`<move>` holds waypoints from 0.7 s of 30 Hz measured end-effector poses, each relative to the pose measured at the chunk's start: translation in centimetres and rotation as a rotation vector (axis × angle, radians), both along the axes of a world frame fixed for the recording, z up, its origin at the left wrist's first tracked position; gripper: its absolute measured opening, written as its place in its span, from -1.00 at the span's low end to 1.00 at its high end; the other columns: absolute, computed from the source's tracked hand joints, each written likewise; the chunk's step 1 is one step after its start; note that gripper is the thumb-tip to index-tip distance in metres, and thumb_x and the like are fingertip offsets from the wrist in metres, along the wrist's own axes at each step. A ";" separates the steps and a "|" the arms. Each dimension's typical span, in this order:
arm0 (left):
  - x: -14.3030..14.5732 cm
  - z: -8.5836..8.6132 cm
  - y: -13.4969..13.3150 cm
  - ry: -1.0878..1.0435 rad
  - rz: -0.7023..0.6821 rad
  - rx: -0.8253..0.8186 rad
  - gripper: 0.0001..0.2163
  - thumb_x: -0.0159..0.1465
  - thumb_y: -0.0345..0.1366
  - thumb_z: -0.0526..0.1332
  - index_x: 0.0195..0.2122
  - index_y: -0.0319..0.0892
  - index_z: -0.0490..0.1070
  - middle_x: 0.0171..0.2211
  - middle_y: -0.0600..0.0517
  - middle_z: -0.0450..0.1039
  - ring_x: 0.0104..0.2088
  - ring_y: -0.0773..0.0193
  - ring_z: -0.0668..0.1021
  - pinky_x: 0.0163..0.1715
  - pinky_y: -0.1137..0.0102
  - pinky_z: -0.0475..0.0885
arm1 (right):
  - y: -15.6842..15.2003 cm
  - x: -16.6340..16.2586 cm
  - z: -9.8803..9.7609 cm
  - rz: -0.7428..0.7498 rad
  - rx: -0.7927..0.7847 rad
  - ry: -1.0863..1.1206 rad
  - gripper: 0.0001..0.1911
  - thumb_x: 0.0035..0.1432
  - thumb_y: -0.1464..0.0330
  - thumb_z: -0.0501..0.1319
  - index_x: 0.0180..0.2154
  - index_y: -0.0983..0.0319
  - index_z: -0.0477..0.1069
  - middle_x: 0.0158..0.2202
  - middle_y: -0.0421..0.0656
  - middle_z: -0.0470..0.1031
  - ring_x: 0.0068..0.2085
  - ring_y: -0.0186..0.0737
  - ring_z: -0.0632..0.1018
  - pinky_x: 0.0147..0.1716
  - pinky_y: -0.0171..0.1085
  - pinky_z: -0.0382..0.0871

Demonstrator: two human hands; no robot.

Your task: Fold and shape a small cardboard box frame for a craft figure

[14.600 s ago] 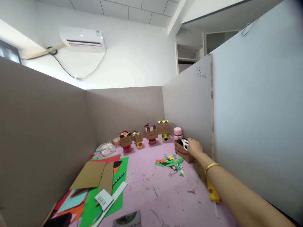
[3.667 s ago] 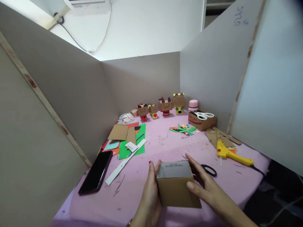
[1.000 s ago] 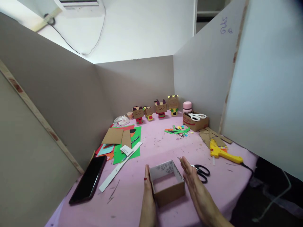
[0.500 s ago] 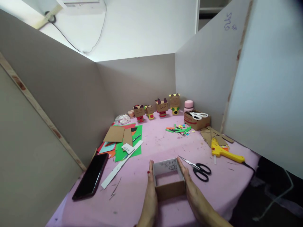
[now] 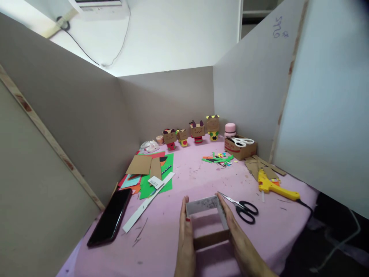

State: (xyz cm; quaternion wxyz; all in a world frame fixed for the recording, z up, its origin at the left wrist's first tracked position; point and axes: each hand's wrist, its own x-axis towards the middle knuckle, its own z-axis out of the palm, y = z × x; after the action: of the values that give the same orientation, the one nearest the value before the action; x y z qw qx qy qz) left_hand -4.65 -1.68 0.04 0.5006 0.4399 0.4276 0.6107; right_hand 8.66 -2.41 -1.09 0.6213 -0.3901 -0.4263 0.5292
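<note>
Cardboard frame (image 5: 211, 239): one, without top or base, nearest, between the left hand (image 5: 185, 238) and right hand (image 5: 240, 240); the fingers lie nearly straight along two opposite walls, apart by the frame's breadth, clasping it from both sides, probably to keep it square. Whether its lower edge meets the tabletop (image 5: 188, 175) cannot be told. Phone (image 5: 109, 218): one, far left, likely set clear of the hands. Black-handled scissors (image 5: 241, 205): one pair, just beside the right hand, presumably for easy reach. White strip (image 5: 144, 208): one. Yellow glue gun (image 5: 278, 189): one, nozzle over cardboard scraps (image 5: 272, 172), perhaps to catch drips. Paper scraps (image 5: 216, 159): one heap, seemingly gathered as offcuts. Carton (image 5: 238, 152): one, bearing white-handled scissors (image 5: 243, 142), one pair. Pink bottle (image 5: 230, 129): one. Box-headed figures (image 5: 197, 130): four in the front row.
</note>
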 end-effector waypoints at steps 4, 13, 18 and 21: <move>0.4 1.5 -1.7 0.024 0.057 0.238 -0.43 0.17 0.06 0.22 0.17 -0.02 0.25 0.28 0.10 0.11 0.31 0.14 0.03 0.26 0.40 -0.07 | -1.2 0.2 1.5 -0.019 0.039 0.139 -0.52 0.14 -0.02 0.13 0.10 -0.17 0.28 0.31 -0.41 0.09 0.34 -0.21 -0.03 0.29 -0.06 -0.28; -1.5 0.7 -2.9 0.030 -0.061 0.316 -0.47 -0.06 0.00 0.42 -0.04 0.02 0.46 0.28 0.07 0.09 0.33 0.00 -0.16 0.28 0.19 -0.16 | -2.3 2.1 2.4 0.106 0.019 0.256 -0.53 -0.20 0.13 0.40 -0.14 -0.03 0.50 0.25 -0.23 0.24 0.30 0.12 0.09 0.11 -0.05 0.20; -1.0 1.3 -3.0 -0.102 -0.112 0.213 -0.14 -0.15 0.16 0.39 0.19 0.03 0.21 0.31 -0.01 0.02 0.31 -0.11 0.00 0.24 0.16 0.02 | -3.2 3.4 1.7 0.034 0.228 0.019 -0.62 -0.21 0.26 0.44 -0.24 -0.03 0.54 0.30 -0.22 0.13 0.30 0.24 0.06 0.14 0.07 0.15; -1.3 2.0 -3.3 -0.071 -0.192 0.111 -0.14 -0.12 0.12 0.41 0.20 -0.01 0.20 0.24 -0.12 0.18 0.25 -0.20 0.15 0.19 0.10 0.13 | -3.4 3.7 1.4 0.050 0.278 -0.097 -0.64 -0.12 0.25 0.41 -0.18 -0.07 0.52 0.30 -0.24 0.14 0.30 0.22 0.07 0.15 0.07 0.15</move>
State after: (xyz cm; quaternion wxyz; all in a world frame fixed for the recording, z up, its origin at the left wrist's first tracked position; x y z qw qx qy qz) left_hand -5.95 -5.01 2.04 0.5464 0.4842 0.3309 0.5979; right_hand 12.39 -5.85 0.34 0.6346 -0.3148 -0.5346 0.4608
